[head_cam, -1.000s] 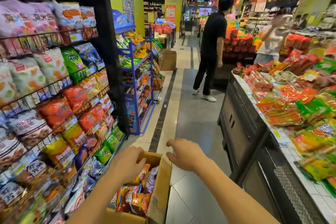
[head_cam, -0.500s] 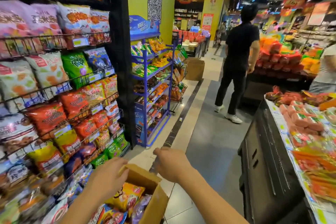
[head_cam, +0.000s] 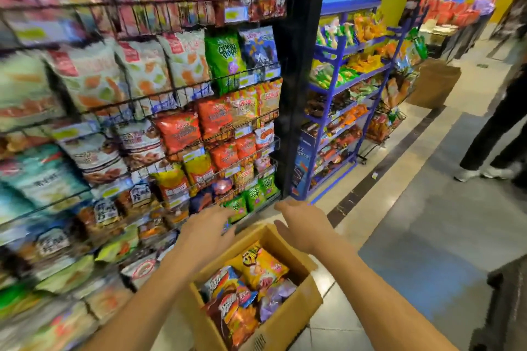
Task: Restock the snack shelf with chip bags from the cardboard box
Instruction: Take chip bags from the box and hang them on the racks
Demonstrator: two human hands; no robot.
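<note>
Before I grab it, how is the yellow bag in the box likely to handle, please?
The yellow bag looks puffed, so probably light and crushable. Its glossy film may slip; it lies loose atop other bags.

Light: bright, even store lighting is filling the view | Blur: motion smear is softening the snack shelf point(head_cam: 185, 16) — worst at left edge | Distortion: wide lens is bending verticals

Brown cardboard box point(head_cam: 288, 319) holds yellow, orange and purple chip bags point(head_cam: 258, 265); blue rack point(head_cam: 336, 85).

Head-worn view, down onto cardboard box point(head_cam: 288, 319)
</note>
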